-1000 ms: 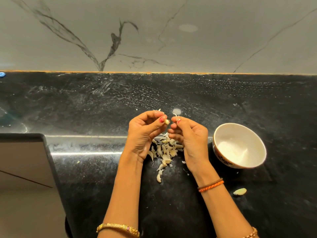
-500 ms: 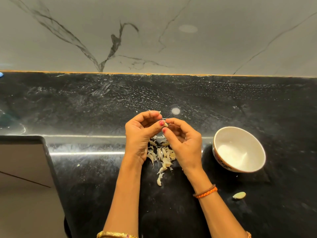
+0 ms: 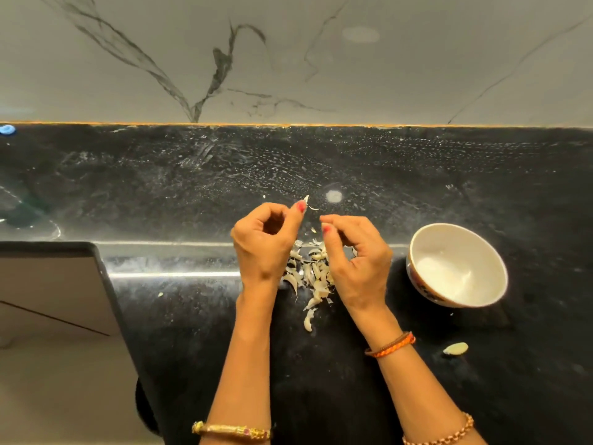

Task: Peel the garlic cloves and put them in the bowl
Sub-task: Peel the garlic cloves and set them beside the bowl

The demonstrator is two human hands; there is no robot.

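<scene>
left hand [image 3: 264, 248] pinches a small scrap [image 3: 306, 199], hard to identify.

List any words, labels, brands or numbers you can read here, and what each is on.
None can be read.
The bowl has a dark pattern on its outer wall, too blurred to tell whether it holds letters.
The counter, wall and bracelets show no writing.

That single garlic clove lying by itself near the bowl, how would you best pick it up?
Pinch the lone clove across its narrow width, at the fat middle, coming straight down from above. It lies flat on the black counter, long axis roughly left to right, clear of the bowl, so thumb and finger fit on its near and far sides. The right hand is nearer.
</scene>
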